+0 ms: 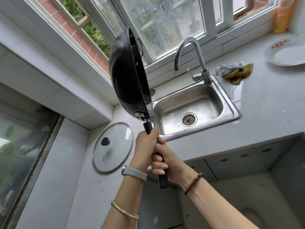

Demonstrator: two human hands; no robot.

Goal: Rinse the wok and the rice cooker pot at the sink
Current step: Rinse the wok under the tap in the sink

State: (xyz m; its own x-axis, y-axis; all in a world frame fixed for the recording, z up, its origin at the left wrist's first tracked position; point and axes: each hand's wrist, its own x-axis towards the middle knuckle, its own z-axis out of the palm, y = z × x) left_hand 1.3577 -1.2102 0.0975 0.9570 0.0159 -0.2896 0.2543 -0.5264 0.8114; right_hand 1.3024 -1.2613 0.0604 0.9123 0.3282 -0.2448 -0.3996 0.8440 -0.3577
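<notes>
1. The person is holding the wok up on its edge above the left rim of the sink, with the hollow turned toward the faucet.
2. The left hand is curling round the black handle nearer the pan, and the right hand is gripping just below it.
3. No water is showing at the spout, so this is probably the draining step.
4. The next move is calling for a steady set-down clear of the glass lid. The rice cooker pot is not appearing in view.

Orange bottle cut off at top edge; wok hides corner of sink
</notes>
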